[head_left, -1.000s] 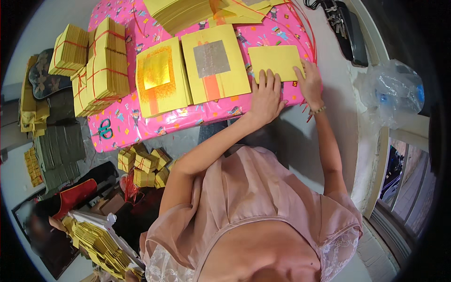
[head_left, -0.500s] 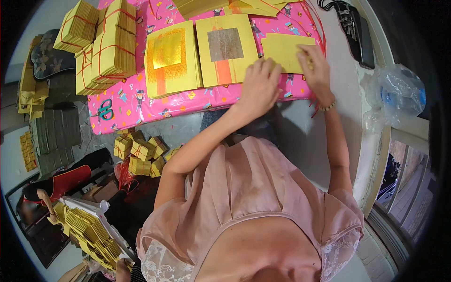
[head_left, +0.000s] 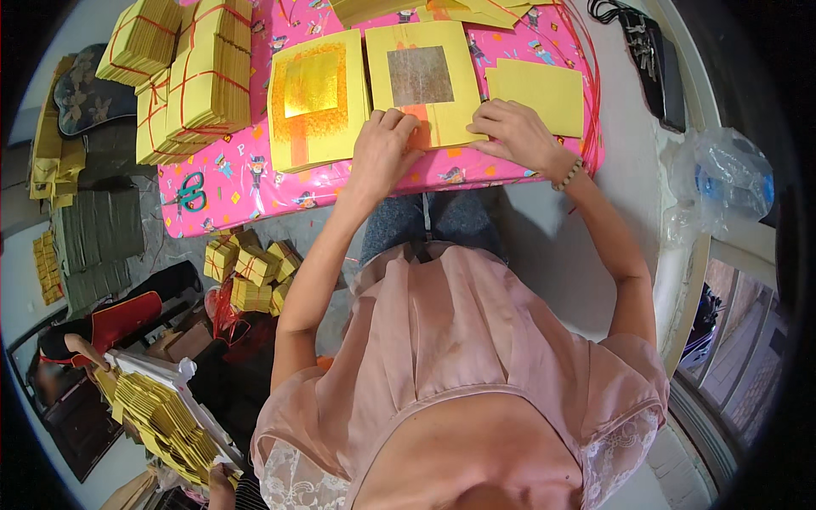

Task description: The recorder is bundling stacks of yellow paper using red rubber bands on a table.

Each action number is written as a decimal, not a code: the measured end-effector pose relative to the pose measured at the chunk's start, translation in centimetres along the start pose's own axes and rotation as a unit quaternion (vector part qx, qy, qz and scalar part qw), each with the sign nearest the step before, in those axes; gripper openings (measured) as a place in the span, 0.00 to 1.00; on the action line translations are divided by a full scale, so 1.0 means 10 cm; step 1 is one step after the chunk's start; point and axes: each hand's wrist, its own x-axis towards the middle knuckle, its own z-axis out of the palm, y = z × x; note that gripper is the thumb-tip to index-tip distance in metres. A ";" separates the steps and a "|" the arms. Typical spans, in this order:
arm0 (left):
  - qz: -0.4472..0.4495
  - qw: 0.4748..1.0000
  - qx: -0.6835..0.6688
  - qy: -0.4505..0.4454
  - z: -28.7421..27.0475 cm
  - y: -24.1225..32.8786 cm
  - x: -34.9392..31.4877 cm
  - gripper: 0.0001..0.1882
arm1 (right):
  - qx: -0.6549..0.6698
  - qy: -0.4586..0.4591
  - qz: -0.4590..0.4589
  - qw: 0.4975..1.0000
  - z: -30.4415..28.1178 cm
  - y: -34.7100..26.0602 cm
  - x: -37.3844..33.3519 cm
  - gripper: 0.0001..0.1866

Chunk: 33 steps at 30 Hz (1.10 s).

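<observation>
On a pink patterned table (head_left: 255, 183) lie three stacks of yellow paper sheets. The left stack (head_left: 316, 98) carries a gold foil square, the middle stack (head_left: 422, 81) a silver foil square, and the right stack (head_left: 535, 89) is plain yellow. My left hand (head_left: 384, 149) rests with fingers curled on the near left corner of the middle stack. My right hand (head_left: 512, 133) pinches the near right edge of that same stack, beside the plain sheets. A bead bracelet circles my right wrist.
Tied bundles of yellow paper (head_left: 200, 72) stand at the table's left, with scissors (head_left: 192, 192) near its front edge. Small bundles (head_left: 251, 272) lie on the floor. Another person's hand (head_left: 81, 347) holds yellow sheets (head_left: 166, 421) at lower left. A plastic bag (head_left: 722, 183) sits right.
Both my hands have moved left from the plain yellow stack to the near edge of the silver-foil stack. The view has tilted, so the table sits higher in the picture.
</observation>
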 end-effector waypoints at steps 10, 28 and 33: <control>0.015 0.995 -0.100 0.011 -0.05 -0.16 -0.02 0.10 | 0.108 -0.009 0.069 0.992 -0.07 0.05 0.05 0.09; 0.005 0.996 -0.090 0.013 -0.08 -0.12 -0.02 0.09 | 0.183 -0.005 0.099 0.978 -0.04 0.07 0.06 0.10; 0.003 0.994 -0.109 0.017 -0.08 -0.12 0.00 0.08 | 0.179 -0.001 0.094 0.979 -0.04 0.10 0.08 0.10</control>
